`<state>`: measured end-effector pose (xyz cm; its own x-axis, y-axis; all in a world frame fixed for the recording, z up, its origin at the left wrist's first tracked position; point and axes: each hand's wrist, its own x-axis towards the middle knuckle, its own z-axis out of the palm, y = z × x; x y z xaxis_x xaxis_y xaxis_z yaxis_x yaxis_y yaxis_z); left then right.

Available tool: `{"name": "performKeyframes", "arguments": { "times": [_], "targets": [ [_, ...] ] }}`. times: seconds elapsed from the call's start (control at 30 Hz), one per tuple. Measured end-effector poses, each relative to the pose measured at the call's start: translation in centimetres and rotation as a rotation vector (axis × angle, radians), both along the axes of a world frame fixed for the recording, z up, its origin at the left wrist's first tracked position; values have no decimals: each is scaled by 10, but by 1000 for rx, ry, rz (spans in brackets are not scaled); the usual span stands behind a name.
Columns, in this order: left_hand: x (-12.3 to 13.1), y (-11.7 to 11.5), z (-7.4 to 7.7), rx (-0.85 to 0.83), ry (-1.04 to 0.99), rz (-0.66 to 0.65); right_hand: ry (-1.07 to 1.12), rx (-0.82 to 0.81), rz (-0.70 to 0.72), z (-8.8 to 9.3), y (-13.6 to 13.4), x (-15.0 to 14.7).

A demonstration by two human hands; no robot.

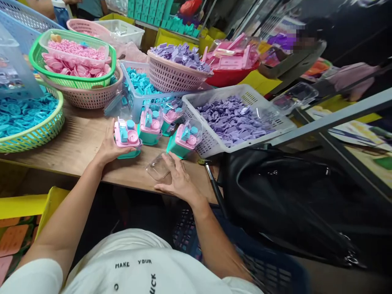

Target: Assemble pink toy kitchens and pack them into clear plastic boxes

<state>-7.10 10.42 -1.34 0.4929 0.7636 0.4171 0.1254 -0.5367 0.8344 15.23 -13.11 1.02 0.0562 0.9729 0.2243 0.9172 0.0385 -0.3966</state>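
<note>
My left hand [107,146] is wrapped around the side of a small toy set [128,136] with a pink top, blue pieces and a teal base. It stands upright near the table's front edge. My right hand [180,179] has its fingers and thumb at the right side of a clear plastic cover [155,166], gripping it low over the wood. Similar toy sets stand close behind: one [150,125] just right of the held one, one [170,116] farther back, and one [185,139] tilted beyond my right hand, these with clear covers.
A hammer [212,179] lies at the table's right edge beside a black bag [275,196]. A white basket [202,134] of purple parts, a blue bin [137,104] of blue parts and a green basket [35,61] of pink parts line the back. Another person's arm shows at far right.
</note>
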Motion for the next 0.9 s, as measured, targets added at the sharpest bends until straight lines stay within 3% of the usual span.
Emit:
{"name": "performKeyframes", "arguments": {
  "times": [0.13,0.27,0.4,0.47,0.67,0.77,0.9],
  "targets": [
    [-5,-3,6,23,19,24,-31,2,-33,16,-5,3],
    [-5,-4,9,42,36,38,-39,-13,176,21,7,5],
    [-6,-6,10,3,55,-16,-59,-94,-42,22,11,4],
    [-6,-8,11,-42,76,-48,-39,-175,-53,29,7,8],
    [-5,-17,13,-118,63,-140,-85,-288,363,57,14,23],
    [-4,-21,15,-107,23,-128,-153,-390,410,55,28,22],
    [-2,-25,15,-95,-43,-104,-135,-335,475,46,36,18]
  ]
}}
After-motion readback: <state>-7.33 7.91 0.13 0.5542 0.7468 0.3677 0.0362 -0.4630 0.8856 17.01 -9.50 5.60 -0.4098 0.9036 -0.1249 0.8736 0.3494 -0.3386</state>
